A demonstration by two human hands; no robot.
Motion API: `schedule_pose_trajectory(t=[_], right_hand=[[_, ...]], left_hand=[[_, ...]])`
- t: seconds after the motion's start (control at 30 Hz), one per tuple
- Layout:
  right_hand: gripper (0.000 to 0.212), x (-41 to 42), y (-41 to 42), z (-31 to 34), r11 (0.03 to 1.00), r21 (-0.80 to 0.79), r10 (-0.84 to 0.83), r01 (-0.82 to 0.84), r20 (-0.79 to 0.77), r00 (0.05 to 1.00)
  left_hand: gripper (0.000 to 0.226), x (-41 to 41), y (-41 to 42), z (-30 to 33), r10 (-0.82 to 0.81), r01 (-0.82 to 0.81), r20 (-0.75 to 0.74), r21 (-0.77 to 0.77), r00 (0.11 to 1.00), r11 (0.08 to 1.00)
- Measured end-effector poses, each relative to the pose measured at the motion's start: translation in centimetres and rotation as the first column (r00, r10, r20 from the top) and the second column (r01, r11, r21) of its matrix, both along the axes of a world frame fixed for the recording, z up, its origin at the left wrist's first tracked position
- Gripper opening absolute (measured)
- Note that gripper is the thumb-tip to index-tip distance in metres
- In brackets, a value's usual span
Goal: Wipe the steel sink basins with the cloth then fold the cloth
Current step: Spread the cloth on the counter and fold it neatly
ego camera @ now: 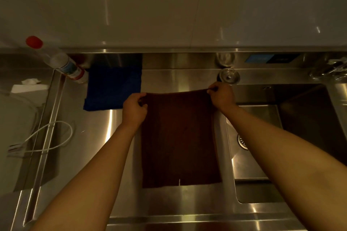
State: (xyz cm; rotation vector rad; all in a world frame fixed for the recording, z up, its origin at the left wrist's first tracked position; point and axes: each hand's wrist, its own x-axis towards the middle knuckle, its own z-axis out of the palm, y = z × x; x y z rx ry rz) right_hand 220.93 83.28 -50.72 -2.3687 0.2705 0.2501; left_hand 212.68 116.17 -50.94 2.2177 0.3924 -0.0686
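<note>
In the middle of the frame a dark brown rectangular cloth [179, 137] lies spread flat on the stainless steel bench [105, 174], its long sides running from the centre down toward the lower middle. The person's left hand [134, 108] has the cloth's far left corner in a tight grip, fingers and thumb curled round the edge. The right hand [221, 95] pinches the far right corner the same way, so the top edge is drawn straight between the two hands. Both bare forearms reach in from the bottom of the frame.

Right of the cloth, the steel sink basin [262, 155] drops away, a round drain [242, 141] showing at its left side, partly hidden by the right forearm. The cloth's right edge sits just beside the basin's rim.

Just left of the left hand a blue cloth [113, 88] lies flat on the bench, its near right corner close to the brown one; I cannot tell whether they touch. In the upper left a clear plastic bottle with a red cap [56, 60] lies tilted. A white cable [50, 137] loops at the left edge. Above the right hand a small round glass piece [229, 76] sits on the ledge behind the sink.
</note>
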Motion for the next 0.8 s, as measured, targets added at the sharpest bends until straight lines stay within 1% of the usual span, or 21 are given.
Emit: schedule_pose_trajectory(t=[0.07, 0.1, 0.17, 0.23, 0.3, 0.37, 0.47, 0.53, 0.67, 0.8], right_hand=[[0.022, -0.1, -0.2, -0.4, 0.999, -0.048, 0.006, -0.005, 0.028, 1.000], [0.030, -0.3, -0.4, -0.3, 0.999, -0.042, -0.006, 0.007, 0.036, 0.999], [0.043, -0.5, -0.9, -0.4, 0.999, -0.025, -0.047, 0.048, 0.050, 0.998], [0.044, -1.1, -1.3, -0.3, 0.998, -0.028, -0.060, 0.063, 0.073, 0.995], [0.037, -2.8, -1.5, 0.3, 0.998, -0.017, -0.064, 0.066, 0.098, 0.993], [0.036, -6.0, -1.4, 1.2, 0.999, -0.007, -0.033, 0.034, 0.089, 0.995], [0.028, -12.3, -1.7, 1.7, 1.000, 0.006, 0.007, -0.007, 0.016, 1.000], [0.024, -16.6, -2.1, 2.0, 1.000, 0.016, 0.025, -0.025, -0.020, 0.999], [0.028, -23.5, -2.5, 2.4, 0.994, 0.091, 0.073, -0.063, -0.104, 0.992], [0.034, -27.0, -2.5, 2.1, 0.990, 0.135, 0.058, -0.034, -0.180, 0.982]], left_hand=[[0.047, -0.4, 0.1, -0.3, -0.109, 0.108, 0.000, 0.078, 0.994, 0.991], [0.047, -0.6, 0.2, -0.5, -0.142, 0.141, 0.002, 0.116, 0.990, 0.983], [0.045, -1.2, 0.1, -0.4, -0.182, 0.174, 0.025, 0.197, 0.983, 0.965], [0.041, -2.3, -0.2, 0.2, -0.187, 0.168, 0.060, 0.230, 0.981, 0.959], [0.039, -4.5, -0.8, 1.1, -0.156, 0.138, 0.080, 0.193, 0.985, 0.971], [0.035, -7.7, -1.5, 2.0, -0.088, 0.079, 0.062, 0.128, 0.994, 0.989], [0.027, -13.7, -2.0, 2.2, -0.001, 0.003, -0.036, 0.054, 0.999, 0.999], [0.025, -17.9, -2.1, 1.7, 0.032, -0.029, -0.103, 0.033, 0.994, 0.999], [0.025, -23.8, -2.5, 1.5, 0.079, -0.083, -0.193, -0.014, 0.978, 0.996], [0.030, -26.0, -3.3, 1.6, 0.085, -0.098, -0.229, -0.045, 0.970, 0.994]])
